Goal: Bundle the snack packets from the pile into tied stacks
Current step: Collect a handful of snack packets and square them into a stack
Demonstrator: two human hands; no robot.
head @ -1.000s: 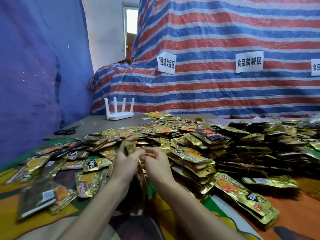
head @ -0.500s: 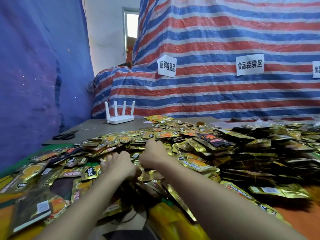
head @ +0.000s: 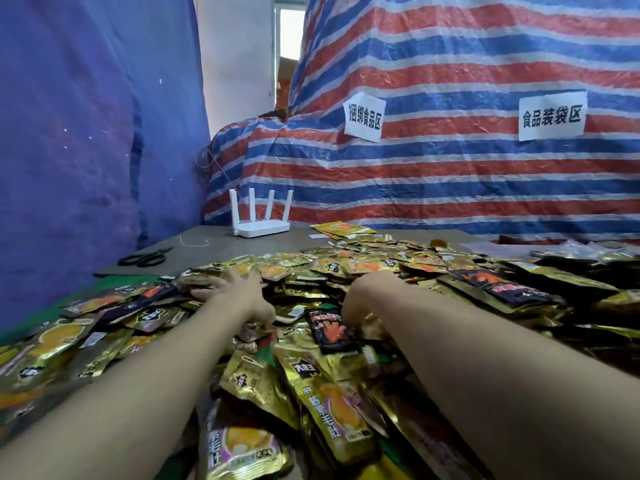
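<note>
Head view: the pile [head: 398, 271] of gold snack packets covered the table [head: 207, 242] from the near edge to mid-depth. The left hand [head: 239, 289] lay spread, palm down, fingers flat on packets at the pile's left side. The right hand [head: 363, 299] dug into the pile, its fingers buried, so its grip could not be told. Scissors [head: 145, 258] and a white router [head: 261, 220] sat behind the pile.

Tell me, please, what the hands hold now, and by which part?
It cannot be told. Both the left hand and the right hand reach into the packet pile, with fingertips hidden.
</note>
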